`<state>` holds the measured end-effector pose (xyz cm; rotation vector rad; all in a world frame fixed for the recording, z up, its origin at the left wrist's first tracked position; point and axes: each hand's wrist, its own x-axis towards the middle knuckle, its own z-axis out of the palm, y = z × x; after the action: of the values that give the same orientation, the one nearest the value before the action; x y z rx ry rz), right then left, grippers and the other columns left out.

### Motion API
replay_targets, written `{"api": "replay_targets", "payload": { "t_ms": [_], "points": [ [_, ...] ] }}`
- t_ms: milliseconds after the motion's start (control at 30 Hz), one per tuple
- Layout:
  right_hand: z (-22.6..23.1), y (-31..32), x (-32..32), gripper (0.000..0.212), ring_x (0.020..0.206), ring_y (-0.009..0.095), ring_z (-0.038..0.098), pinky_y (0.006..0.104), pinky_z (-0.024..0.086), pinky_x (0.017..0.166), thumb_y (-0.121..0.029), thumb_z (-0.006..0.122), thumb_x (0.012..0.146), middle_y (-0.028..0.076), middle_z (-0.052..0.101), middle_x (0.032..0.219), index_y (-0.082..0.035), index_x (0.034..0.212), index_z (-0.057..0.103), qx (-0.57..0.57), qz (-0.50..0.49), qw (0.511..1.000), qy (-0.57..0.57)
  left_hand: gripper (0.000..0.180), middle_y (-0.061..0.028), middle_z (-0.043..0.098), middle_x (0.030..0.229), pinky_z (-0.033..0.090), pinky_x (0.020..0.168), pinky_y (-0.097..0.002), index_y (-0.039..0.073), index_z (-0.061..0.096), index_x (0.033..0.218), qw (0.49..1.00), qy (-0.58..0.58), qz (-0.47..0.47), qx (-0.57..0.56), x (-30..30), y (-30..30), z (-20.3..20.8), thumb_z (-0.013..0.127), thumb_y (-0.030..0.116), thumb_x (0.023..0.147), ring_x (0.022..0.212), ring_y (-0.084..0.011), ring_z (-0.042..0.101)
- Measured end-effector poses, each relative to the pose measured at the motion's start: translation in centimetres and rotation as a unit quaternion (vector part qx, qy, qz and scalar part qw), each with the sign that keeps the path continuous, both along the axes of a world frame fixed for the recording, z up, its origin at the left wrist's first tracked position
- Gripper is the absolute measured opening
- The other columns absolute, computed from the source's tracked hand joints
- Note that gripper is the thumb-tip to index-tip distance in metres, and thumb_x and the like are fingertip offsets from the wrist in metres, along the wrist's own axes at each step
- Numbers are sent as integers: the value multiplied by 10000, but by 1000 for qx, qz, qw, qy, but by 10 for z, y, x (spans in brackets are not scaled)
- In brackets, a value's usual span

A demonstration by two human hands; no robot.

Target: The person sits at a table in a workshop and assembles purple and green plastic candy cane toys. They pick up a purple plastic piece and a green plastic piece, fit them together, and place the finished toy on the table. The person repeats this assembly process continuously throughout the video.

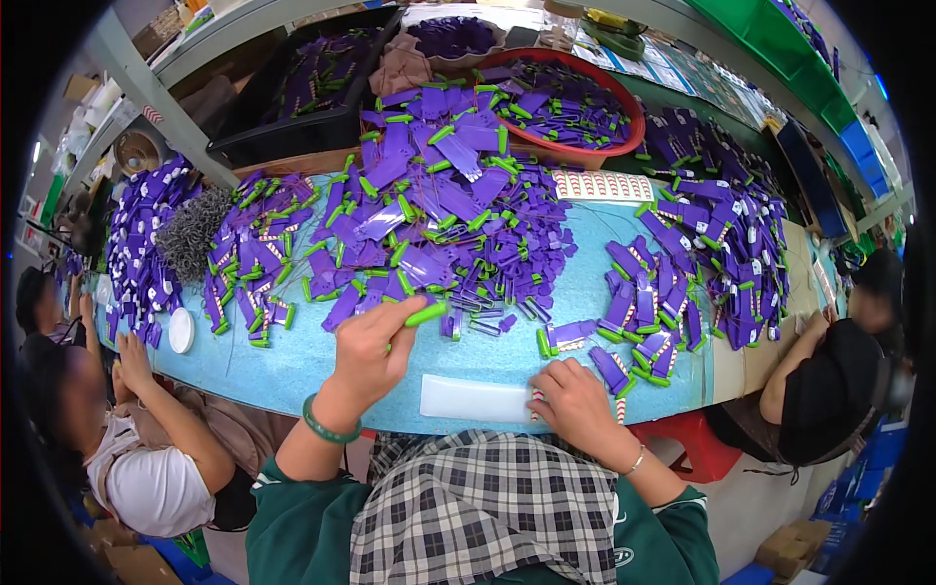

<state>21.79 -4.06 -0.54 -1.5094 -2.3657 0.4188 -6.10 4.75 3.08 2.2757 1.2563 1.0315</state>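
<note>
My left hand (369,343) is raised over the near part of the table, its fingers pinching a bright green plastic piece (426,313). Below and right of it lies a whitish backing strip (473,398) by the table's front edge. My right hand (575,398) rests at the strip's right end, fingertips closed on a small red-and-white striped sticker (535,404). Another striped sticker (621,409) shows beside that wrist. Just beyond the right hand lies a purple tag with a green end (565,337). A large heap of purple and green pieces (439,205) spreads ahead of both hands.
Striped, green-ended purple pieces (648,302) are piled at right. A sticker sheet (603,186) lies behind. A red basin (629,102) and a black crate (229,146) stand at the back. At left are metal clips (192,234) and a white lid (181,331). People sit on both sides.
</note>
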Motion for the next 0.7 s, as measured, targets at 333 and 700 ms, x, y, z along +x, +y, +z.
{"api": "replay_targets", "payload": {
  "t_ms": [333, 700],
  "points": [
    [-19, 11, -18, 169, 767, 232, 568, 356, 457, 669, -121, 734, 666, 41, 581, 777, -58, 773, 619, 39, -4, 997, 61, 309, -111, 608, 957, 512, 813, -290, 23, 419, 1178, 739, -441, -104, -499, 63, -49, -37, 526, -33, 894, 888, -176, 629],
    [-24, 14, -22, 163, 750, 235, 569, 359, 466, 670, -109, 736, 666, 46, 597, 780, -48, 762, 619, 61, 8, 994, 92, 896, -107, 571, 1105, 459, 882, -285, 139, 53, 1475, 770, -442, -99, -449, 71, -50, -43, 552, -160, 793, 1019, -143, 571]
  ]
}}
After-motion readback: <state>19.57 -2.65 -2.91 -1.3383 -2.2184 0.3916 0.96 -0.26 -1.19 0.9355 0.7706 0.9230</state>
